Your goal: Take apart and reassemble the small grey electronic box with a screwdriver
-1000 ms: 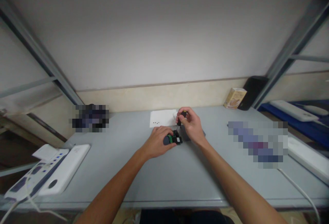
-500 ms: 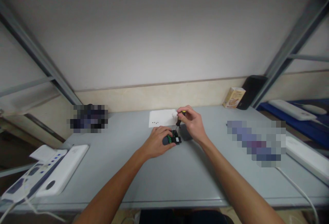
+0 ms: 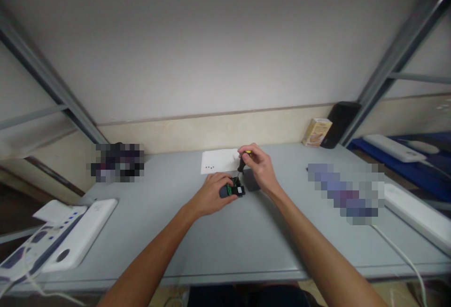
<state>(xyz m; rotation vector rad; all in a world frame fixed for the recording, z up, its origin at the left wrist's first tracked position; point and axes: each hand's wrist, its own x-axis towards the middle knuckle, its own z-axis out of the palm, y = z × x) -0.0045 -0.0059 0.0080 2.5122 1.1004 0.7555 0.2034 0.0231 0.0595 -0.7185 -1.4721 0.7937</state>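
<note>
My left hand [image 3: 213,195] is closed around a small opened dark electronic device [image 3: 239,191] on the table, thumb at its near side and fingers at its far side. Part of a green circuit board [image 3: 229,189] shows between them. In my right hand [image 3: 261,167] is a screwdriver [image 3: 241,166] with a black and yellow handle, held in the fingertips. Its shaft points down at the device; whether the tip sits in a screw is too small to tell. A dark grey rounded piece [image 3: 251,181] lies beside the device, partly behind my right hand.
Behind my hands lies white paper [image 3: 221,157] with several tiny dark pieces [image 3: 210,167] on it. White power strips and a power bank [image 3: 82,236] are at the left. A yellow box [image 3: 317,132] and a black case [image 3: 340,124] stand back right; a white cable [image 3: 398,250] runs at right.
The whole scene has shifted slightly left in view as the camera turned. Both hands keep their grips, and the screwdriver stays over the device with only a small change in tilt.
</note>
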